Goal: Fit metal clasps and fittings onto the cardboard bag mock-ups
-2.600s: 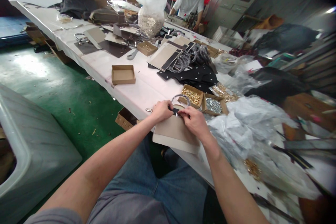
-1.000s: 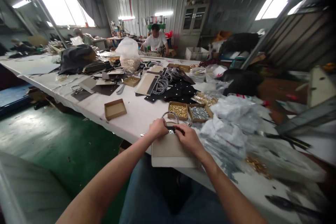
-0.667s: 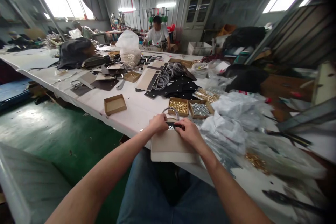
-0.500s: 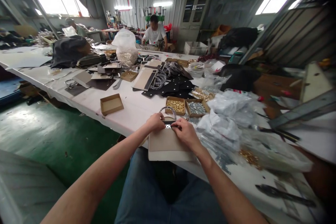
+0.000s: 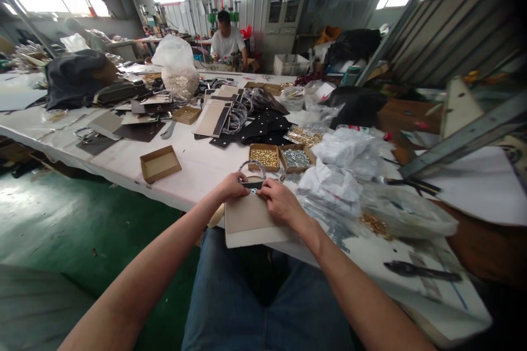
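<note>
A beige bag panel (image 5: 247, 222) with a dark band along its far edge lies at the table's front edge, just over my lap. A small shiny metal plate (image 5: 253, 191) with holes sits against that dark band. My left hand (image 5: 234, 186) has its fingers closed on the panel's far edge, at the plate's left end. At the right end, my right hand (image 5: 280, 200) pinches the same edge, fingertips against the plate. Beyond the fingers rises a curved grey bag handle (image 5: 253, 164). The undersides of both grips are hidden.
Past the handle stand a box of gold fasteners (image 5: 264, 157) and a box of silver fasteners (image 5: 296, 158). An empty cardboard box (image 5: 160, 164) is to the left. Plastic bags (image 5: 329, 186) crowd the right, with a black tool (image 5: 422, 270). Across the table a person (image 5: 227, 43) works.
The view has swung slightly right and down, so the scene shifts left and up. Both hands stay at the panel's far edge, the right fingertips now closer to the metal plate.
</note>
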Demonstrator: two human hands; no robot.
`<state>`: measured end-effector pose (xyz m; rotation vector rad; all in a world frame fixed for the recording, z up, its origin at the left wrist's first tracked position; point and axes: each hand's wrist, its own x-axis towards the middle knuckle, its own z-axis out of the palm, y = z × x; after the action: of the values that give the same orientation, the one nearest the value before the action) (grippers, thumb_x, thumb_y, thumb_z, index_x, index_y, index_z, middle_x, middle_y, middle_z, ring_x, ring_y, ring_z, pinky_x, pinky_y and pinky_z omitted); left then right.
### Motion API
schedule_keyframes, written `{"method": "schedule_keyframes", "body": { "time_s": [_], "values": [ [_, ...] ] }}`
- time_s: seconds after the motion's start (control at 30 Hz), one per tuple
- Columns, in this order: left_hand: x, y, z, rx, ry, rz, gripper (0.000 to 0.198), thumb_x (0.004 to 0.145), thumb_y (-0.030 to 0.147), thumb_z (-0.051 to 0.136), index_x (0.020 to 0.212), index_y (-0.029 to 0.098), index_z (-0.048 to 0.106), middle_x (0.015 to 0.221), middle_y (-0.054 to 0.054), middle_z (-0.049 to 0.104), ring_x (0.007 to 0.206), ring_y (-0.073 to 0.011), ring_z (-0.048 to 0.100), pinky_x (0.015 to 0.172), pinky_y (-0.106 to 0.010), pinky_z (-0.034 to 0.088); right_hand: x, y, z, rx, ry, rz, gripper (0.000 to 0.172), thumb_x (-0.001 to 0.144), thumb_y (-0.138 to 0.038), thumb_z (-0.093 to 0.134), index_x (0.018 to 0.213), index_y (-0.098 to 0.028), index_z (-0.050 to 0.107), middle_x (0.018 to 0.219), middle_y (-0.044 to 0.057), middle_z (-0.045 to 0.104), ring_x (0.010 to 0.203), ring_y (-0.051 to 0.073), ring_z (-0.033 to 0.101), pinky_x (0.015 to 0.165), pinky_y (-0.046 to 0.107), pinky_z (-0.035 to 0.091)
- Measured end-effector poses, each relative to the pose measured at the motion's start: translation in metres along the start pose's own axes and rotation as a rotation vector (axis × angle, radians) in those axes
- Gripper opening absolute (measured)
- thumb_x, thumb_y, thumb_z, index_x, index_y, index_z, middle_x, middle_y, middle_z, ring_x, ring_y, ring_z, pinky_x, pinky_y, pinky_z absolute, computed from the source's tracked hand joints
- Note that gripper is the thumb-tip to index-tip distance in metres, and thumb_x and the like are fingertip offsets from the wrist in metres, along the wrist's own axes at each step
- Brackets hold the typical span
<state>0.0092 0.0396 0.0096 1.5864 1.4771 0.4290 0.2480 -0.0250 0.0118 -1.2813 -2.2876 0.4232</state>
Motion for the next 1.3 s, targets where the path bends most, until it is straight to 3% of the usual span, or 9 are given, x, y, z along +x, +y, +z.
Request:
{"method": "schedule_keyframes", "body": {
  "time_s": [0.2, 0.4, 0.63, 0.8, 0.9, 1.0, 1.13, 1.23, 1.3],
  "values": [
    [0.002, -0.001, 0.002, -0.027, 0.033, -0.008, 0.045, 0.072, 0.023, 0.091, 0.115, 0.021, 0.077, 0.084, -0.001, 0.072, 0.074, -0.0185, 0.062, 0.063, -0.025, 0.046, 0.003, -0.002, 0.003, -0.04, -0.031, -0.019, 0.027, 0.105, -0.007, 0.055, 0.101, -0.021, 0.077, 0.117, 0.01, 0.067, 0.103, 0.024, 0.062, 0.094, 0.037, 0.049],
    [-0.002, -0.002, -0.002, -0.131, -0.012, -0.021, 0.043, 0.072, 0.022, 0.092, 0.112, 0.022, 0.077, 0.089, -0.001, 0.074, 0.076, -0.0176, 0.064, 0.064, -0.024, 0.047, 0.0, -0.002, 0.004, -0.015, -0.006, -0.022, 0.027, 0.106, -0.005, 0.053, 0.103, -0.021, 0.074, 0.117, 0.01, 0.067, 0.105, 0.024, 0.063, 0.097, 0.038, 0.05],
    [0.0, 0.009, 0.002, -0.04, 0.037, -0.088, 0.046, 0.066, 0.016, 0.092, 0.11, 0.021, 0.078, 0.079, 0.001, 0.072, 0.069, -0.0175, 0.063, 0.063, -0.025, 0.047, 0.0, -0.001, 0.007, -0.002, 0.005, -0.017, 0.027, 0.105, -0.005, 0.054, 0.1, -0.021, 0.074, 0.115, 0.009, 0.067, 0.104, 0.024, 0.064, 0.094, 0.037, 0.051],
    [-0.006, 0.024, 0.006, 0.044, 0.04, -0.077, 0.044, 0.062, 0.013, 0.092, 0.103, 0.02, 0.077, 0.077, 0.001, 0.07, 0.071, -0.0191, 0.064, 0.063, -0.026, 0.045, -0.009, -0.011, -0.017, 0.116, 0.024, -0.013, 0.026, 0.107, -0.01, 0.059, 0.117, -0.024, 0.079, 0.124, 0.008, 0.072, 0.111, 0.023, 0.068, 0.103, 0.037, 0.056],
    [-0.002, 0.02, 0.008, 0.15, 0.085, -0.081, 0.042, 0.065, 0.018, 0.093, 0.104, 0.022, 0.077, 0.084, -0.001, 0.073, 0.076, -0.021, 0.067, 0.065, -0.026, 0.046, -0.047, -0.003, -0.062, 0.131, 0.206, 0.077, 0.029, 0.11, -0.019, 0.061, 0.135, -0.027, 0.075, 0.135, 0.009, 0.075, 0.123, 0.025, 0.07, 0.112, 0.04, 0.056],
    [0.009, 0.01, 0.009, 0.097, 0.037, -0.078, 0.041, 0.069, 0.022, 0.093, 0.107, 0.023, 0.078, 0.084, -0.001, 0.074, 0.076, -0.0211, 0.067, 0.064, -0.027, 0.046, -0.122, 0.02, -0.124, -0.015, 0.294, 0.321, 0.017, 0.111, -0.032, 0.064, 0.117, -0.026, 0.079, 0.119, 0.01, 0.079, 0.113, 0.028, 0.073, 0.106, 0.044, 0.057],
    [0.016, 0.005, 0.007, 0.02, -0.012, -0.152, 0.042, 0.071, 0.023, 0.094, 0.11, 0.024, 0.079, 0.079, 0.001, 0.071, 0.07, -0.0194, 0.064, 0.061, -0.027, 0.044, -0.241, 0.07, -0.188, -0.13, -0.044, 0.693, 0.024, 0.087, -0.045, 0.087, 0.103, -0.029, 0.084, 0.114, 0.008, 0.081, 0.102, 0.031, 0.076, 0.093, 0.044, 0.06],
    [0.009, 0.008, 0.003, 0.067, 0.032, -0.11, 0.041, 0.07, 0.022, 0.094, 0.109, 0.022, 0.08, 0.077, 0.001, 0.069, 0.07, -0.0192, 0.063, 0.063, -0.028, 0.044, -0.3, 0.113, -0.197, -0.143, -0.175, 0.765, 0.041, 0.068, -0.051, 0.096, 0.104, -0.033, 0.087, 0.118, 0.01, 0.082, 0.111, 0.038, 0.077, 0.1, 0.05, 0.06],
    [0.002, 0.01, 0.001, 0.102, 0.044, -0.076, 0.042, 0.068, 0.021, 0.093, 0.108, 0.021, 0.081, 0.077, 0.0, 0.07, 0.071, -0.0199, 0.063, 0.065, -0.029, 0.045, -0.32, 0.137, -0.19, -0.137, -0.154, 0.738, 0.043, 0.063, -0.06, 0.096, 0.101, -0.039, 0.089, 0.121, 0.011, 0.082, 0.118, 0.044, 0.076, 0.107, 0.059, 0.057]
  ]
}}
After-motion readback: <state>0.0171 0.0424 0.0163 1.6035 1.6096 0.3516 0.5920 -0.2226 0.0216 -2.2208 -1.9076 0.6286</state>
